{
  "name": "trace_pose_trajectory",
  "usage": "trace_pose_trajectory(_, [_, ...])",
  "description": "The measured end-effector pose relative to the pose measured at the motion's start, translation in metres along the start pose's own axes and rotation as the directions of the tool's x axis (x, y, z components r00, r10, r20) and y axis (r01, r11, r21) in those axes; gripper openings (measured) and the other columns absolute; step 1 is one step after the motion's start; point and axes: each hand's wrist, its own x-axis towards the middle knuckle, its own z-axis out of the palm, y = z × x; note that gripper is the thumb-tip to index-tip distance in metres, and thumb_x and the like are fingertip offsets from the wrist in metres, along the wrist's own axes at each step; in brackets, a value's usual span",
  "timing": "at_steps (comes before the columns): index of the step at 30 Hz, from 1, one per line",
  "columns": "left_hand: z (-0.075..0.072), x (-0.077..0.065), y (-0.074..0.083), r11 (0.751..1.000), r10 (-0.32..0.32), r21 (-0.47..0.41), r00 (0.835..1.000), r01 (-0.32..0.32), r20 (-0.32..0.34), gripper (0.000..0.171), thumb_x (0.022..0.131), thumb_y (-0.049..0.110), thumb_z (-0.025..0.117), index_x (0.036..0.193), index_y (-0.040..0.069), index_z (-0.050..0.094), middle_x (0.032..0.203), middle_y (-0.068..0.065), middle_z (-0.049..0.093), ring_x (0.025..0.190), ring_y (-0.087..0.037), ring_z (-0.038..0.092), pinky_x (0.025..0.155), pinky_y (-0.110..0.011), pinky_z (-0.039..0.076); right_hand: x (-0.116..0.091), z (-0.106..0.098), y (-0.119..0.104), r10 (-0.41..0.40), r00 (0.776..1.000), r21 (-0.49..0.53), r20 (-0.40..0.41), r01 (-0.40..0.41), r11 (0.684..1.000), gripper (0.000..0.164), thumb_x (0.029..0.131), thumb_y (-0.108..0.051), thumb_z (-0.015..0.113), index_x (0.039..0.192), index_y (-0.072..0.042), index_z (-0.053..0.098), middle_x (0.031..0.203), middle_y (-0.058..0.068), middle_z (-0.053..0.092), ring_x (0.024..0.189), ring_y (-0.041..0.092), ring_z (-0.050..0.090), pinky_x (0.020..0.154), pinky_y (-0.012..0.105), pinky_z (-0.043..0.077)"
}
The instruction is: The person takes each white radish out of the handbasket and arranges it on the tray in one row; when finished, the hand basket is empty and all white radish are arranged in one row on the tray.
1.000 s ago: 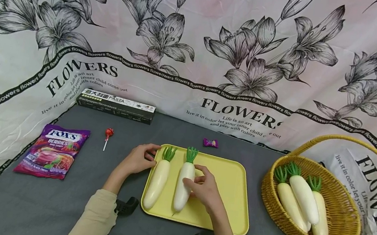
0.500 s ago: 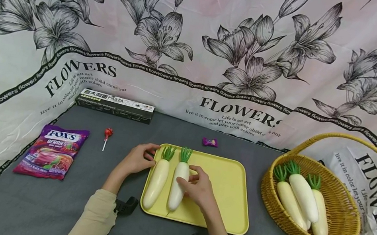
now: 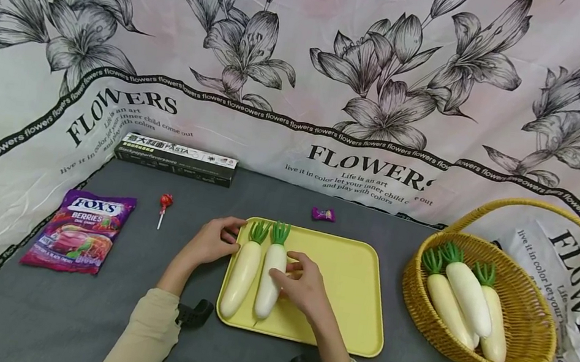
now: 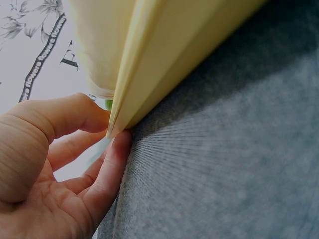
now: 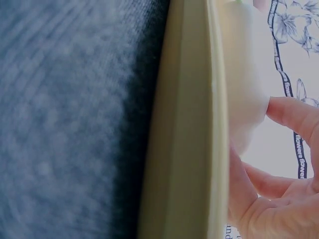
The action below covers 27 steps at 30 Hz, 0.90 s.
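Note:
Two white radishes with green tops lie side by side on a yellow tray. My right hand holds the right-hand white radish, thumb on its upper side and fingers along its right flank. In the right wrist view, the thumb touches this radish just beyond the tray's rim. The other white radish, creamier in tone, rests along the tray's left side. At the tray's back left corner, my left hand pinches the rim; its thumb and fingertips show against the edge in the left wrist view.
At the right, a woven basket with a tall handle contains three more white radishes. A purple candy lies behind the tray. To the left are a lollipop, a candy bag and a pasta box near the cloth backdrop.
My right hand has shifted its white radish leftward across the tray, closer to the other radish. My left hand has stayed at the tray's corner.

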Motion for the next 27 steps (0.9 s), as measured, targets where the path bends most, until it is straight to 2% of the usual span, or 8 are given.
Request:
trace_pose_trajectory(12, [-0.0006,0.0012,0.0003,1.0,0.0,0.002,1.0,0.0,0.004,0.052,0.082,-0.003,0.066,0.134,-0.002,0.058,0.111,-0.019,0.063,0.091,-0.029,0.066,0.079,-0.041,0.054,0.0023,-0.0024,-0.0009,-0.024,0.999,0.014,0.03,0.023,1.0,0.055,0.086,-0.014,0.075,0.133,0.006,0.054,0.109,0.02,0.059,0.088,0.026,0.061,0.065,0.038,0.059])
trace_pose_trajectory(19, [-0.0005,0.0017,0.002,1.0,-0.009,0.002,1.0,0.009,0.001,0.052,0.083,-0.002,0.066,0.135,-0.001,0.058,0.111,-0.019,0.063,0.092,-0.028,0.066,0.079,-0.04,0.054,0.0027,-0.0041,-0.0016,-0.066,0.997,-0.009,0.026,0.067,0.998,0.05,0.087,-0.013,0.074,0.13,0.007,0.057,0.105,0.019,0.062,0.083,0.022,0.063,0.065,0.04,0.059])
trace_pose_trajectory(27, [-0.0002,-0.0001,0.0014,1.0,-0.013,-0.008,1.0,0.013,0.003,0.053,0.082,-0.002,0.066,0.135,0.0,0.058,0.112,-0.018,0.063,0.091,-0.027,0.066,0.079,-0.04,0.054,0.0022,-0.0069,0.0006,-0.087,0.996,-0.044,0.016,0.088,0.995,0.047,0.088,-0.015,0.073,0.127,0.007,0.06,0.104,0.017,0.064,0.084,0.023,0.064,0.065,0.042,0.058])
